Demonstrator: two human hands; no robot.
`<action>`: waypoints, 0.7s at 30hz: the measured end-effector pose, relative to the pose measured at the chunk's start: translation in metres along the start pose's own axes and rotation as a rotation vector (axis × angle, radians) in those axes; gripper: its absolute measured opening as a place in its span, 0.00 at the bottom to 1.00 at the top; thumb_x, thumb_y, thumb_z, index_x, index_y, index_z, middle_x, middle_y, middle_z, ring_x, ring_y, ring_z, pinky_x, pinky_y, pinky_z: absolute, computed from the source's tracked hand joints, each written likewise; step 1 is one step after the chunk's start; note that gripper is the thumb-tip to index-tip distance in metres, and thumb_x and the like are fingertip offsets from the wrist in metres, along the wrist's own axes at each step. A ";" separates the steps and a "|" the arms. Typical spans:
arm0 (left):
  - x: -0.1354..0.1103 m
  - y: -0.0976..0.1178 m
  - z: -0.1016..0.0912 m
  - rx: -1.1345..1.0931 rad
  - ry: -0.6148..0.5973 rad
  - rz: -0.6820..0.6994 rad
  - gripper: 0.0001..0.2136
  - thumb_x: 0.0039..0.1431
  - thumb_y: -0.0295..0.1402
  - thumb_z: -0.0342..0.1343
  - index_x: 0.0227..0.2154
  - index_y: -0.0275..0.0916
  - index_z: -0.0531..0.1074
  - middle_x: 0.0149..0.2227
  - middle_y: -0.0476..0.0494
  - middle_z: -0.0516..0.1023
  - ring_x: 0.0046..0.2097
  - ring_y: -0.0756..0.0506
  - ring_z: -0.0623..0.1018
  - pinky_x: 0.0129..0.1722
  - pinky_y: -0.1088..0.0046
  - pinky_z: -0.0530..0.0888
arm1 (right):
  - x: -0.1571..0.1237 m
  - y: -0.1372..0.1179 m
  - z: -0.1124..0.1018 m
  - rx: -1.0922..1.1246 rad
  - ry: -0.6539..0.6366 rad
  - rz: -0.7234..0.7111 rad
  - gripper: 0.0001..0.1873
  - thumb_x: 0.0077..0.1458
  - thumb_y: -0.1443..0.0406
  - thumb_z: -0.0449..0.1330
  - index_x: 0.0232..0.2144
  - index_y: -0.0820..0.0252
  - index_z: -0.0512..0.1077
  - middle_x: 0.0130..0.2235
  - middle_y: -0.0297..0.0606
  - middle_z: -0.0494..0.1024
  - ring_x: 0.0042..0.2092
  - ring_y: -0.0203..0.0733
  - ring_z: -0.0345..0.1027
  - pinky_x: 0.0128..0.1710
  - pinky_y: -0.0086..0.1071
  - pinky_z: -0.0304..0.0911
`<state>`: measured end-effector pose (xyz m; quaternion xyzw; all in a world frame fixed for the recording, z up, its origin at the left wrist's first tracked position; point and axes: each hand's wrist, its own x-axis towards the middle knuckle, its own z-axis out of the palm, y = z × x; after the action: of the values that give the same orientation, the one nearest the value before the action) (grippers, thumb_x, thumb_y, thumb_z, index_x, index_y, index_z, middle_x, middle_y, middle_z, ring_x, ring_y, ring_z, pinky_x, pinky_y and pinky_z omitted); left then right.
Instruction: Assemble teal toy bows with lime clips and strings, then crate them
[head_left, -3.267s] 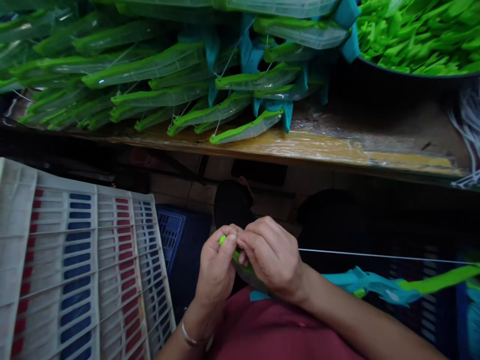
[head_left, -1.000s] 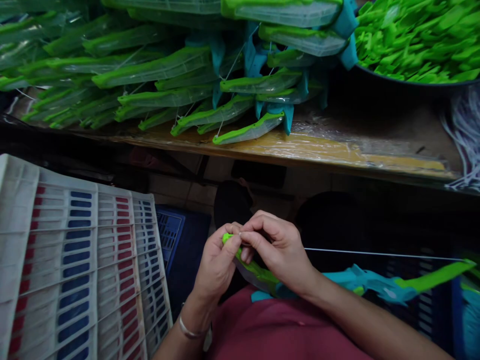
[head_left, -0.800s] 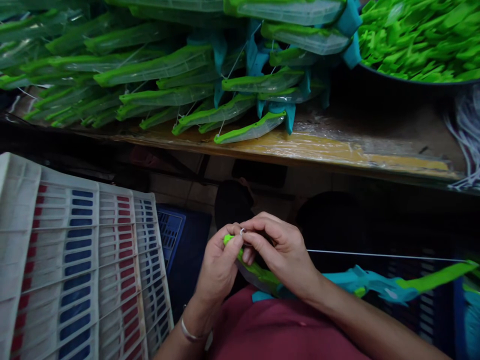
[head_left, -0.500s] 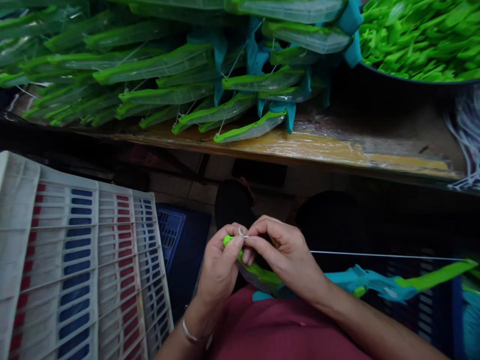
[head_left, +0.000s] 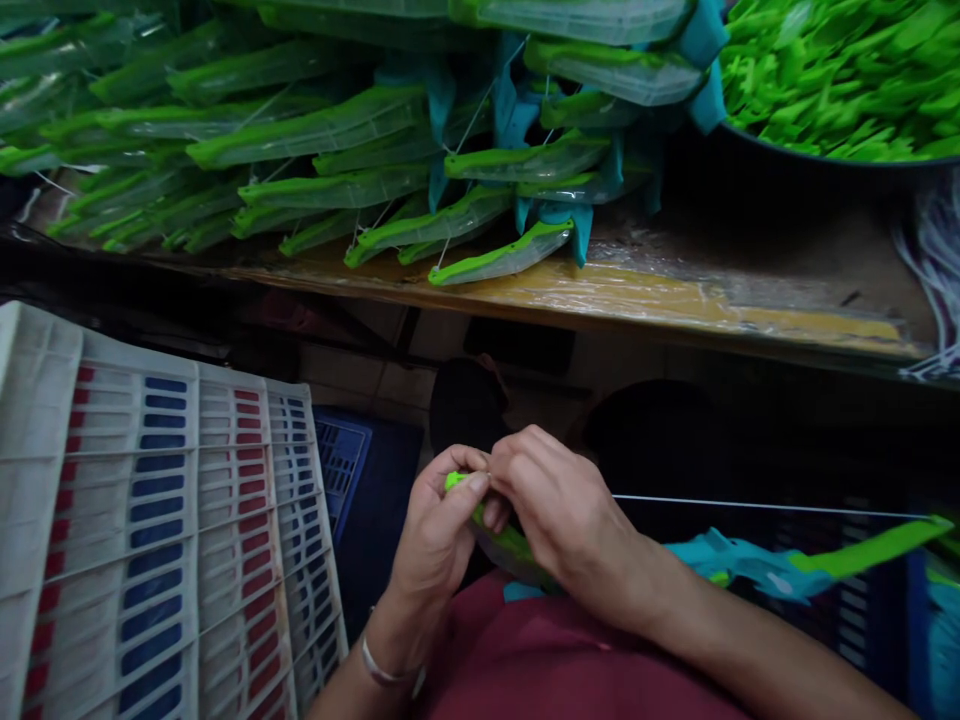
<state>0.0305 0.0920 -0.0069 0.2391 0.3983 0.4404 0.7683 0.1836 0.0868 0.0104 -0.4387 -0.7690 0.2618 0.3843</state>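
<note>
A green and teal toy bow (head_left: 757, 567) lies across my lap, its far limb reaching out to the right. My left hand (head_left: 442, 525) is closed round its green near tip (head_left: 454, 481), thumb and forefinger pinched together at the end. Against those fingertips, my right hand (head_left: 562, 510) is closed on the end of the white string; its fingers hide the knot area. From behind the right hand the string (head_left: 765, 505) runs taut to the bow's far tip. The right hand and forearm cover part of the bow's middle.
Many green and teal toy bows (head_left: 307, 125) are stacked on the wooden bench (head_left: 637, 290) ahead. A dark tub (head_left: 840, 166) of green plastic parts stands at the far right, above a bundle of white strings (head_left: 937, 290). A white slatted crate (head_left: 191, 500) is at my left, beside a blue crate (head_left: 375, 480).
My right hand has turned, its fingers curling in over the string end. The small white loop seen between the fingertips before is now hidden. The left hand stays on the bow tip.
</note>
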 end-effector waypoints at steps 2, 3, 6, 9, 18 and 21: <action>-0.001 -0.002 0.001 0.030 0.002 0.031 0.08 0.57 0.33 0.66 0.29 0.37 0.73 0.23 0.51 0.71 0.24 0.52 0.69 0.25 0.77 0.67 | -0.001 -0.004 0.001 0.134 0.028 0.145 0.09 0.68 0.73 0.50 0.35 0.60 0.67 0.35 0.38 0.72 0.37 0.39 0.65 0.36 0.34 0.67; -0.001 -0.004 0.001 0.054 0.008 0.051 0.08 0.58 0.33 0.66 0.29 0.36 0.73 0.23 0.51 0.71 0.24 0.53 0.69 0.26 0.77 0.67 | -0.002 -0.004 0.002 0.185 0.039 0.202 0.09 0.68 0.72 0.51 0.35 0.59 0.66 0.35 0.37 0.71 0.36 0.38 0.66 0.36 0.33 0.67; -0.001 -0.008 -0.001 0.134 0.044 0.089 0.07 0.60 0.33 0.65 0.30 0.37 0.74 0.21 0.52 0.71 0.23 0.52 0.69 0.25 0.78 0.67 | 0.000 -0.004 0.002 0.227 0.058 0.271 0.09 0.69 0.72 0.51 0.35 0.59 0.66 0.35 0.36 0.71 0.36 0.37 0.66 0.36 0.33 0.65; -0.001 -0.012 -0.004 0.199 0.078 0.097 0.08 0.61 0.34 0.65 0.31 0.37 0.74 0.20 0.53 0.71 0.23 0.52 0.70 0.25 0.77 0.68 | 0.001 -0.003 0.001 0.169 0.055 0.204 0.08 0.69 0.72 0.51 0.36 0.59 0.66 0.36 0.38 0.71 0.37 0.39 0.65 0.37 0.34 0.65; -0.005 -0.017 -0.007 0.486 0.206 0.198 0.06 0.62 0.35 0.64 0.35 0.38 0.74 0.20 0.55 0.71 0.21 0.53 0.70 0.23 0.79 0.68 | 0.001 0.002 0.005 0.087 0.066 0.131 0.09 0.69 0.72 0.50 0.35 0.60 0.66 0.36 0.41 0.72 0.38 0.41 0.65 0.38 0.36 0.65; -0.005 -0.017 -0.007 0.477 0.191 0.216 0.06 0.62 0.34 0.64 0.34 0.39 0.74 0.20 0.55 0.71 0.21 0.53 0.70 0.23 0.79 0.69 | 0.001 0.002 0.005 0.096 0.076 0.155 0.10 0.70 0.71 0.50 0.35 0.60 0.67 0.36 0.39 0.71 0.39 0.40 0.65 0.38 0.34 0.65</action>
<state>0.0317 0.0797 -0.0206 0.4116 0.5335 0.4343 0.5978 0.1804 0.0880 0.0065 -0.4877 -0.7041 0.3102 0.4124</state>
